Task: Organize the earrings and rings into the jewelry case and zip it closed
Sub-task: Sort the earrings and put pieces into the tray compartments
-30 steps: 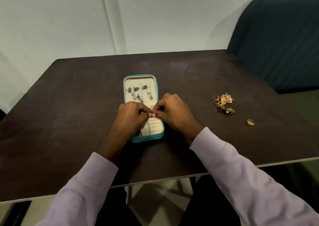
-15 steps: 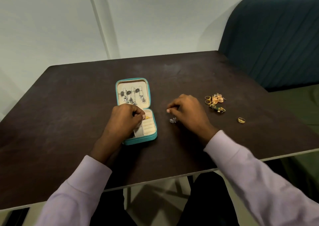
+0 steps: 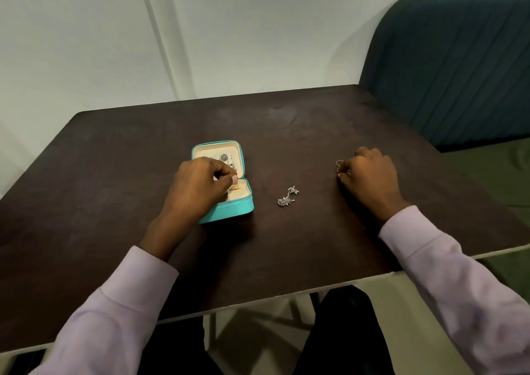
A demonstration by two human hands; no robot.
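Observation:
The teal jewelry case lies open on the dark table. Silver earrings hang inside its raised lid. My left hand hovers over the case's lower half with fingers curled, the thumb tip just above a gold ring seated in the cream ring rolls. A pair of silver earrings lies loose on the table right of the case. My right hand rests curled over the pile of gold jewelry; gold rings peek out at its fingertips. Whether it grips one is hidden.
A dark teal upholstered seat back stands at the right beyond the table's corner. The table's near edge runs just in front of my sleeves, and a pale wall lies behind the table.
My hands parted from the case's middle. The right hand dropped the silver earrings on the table and moved right onto the gold pile. The left hand stayed over the ring rolls.

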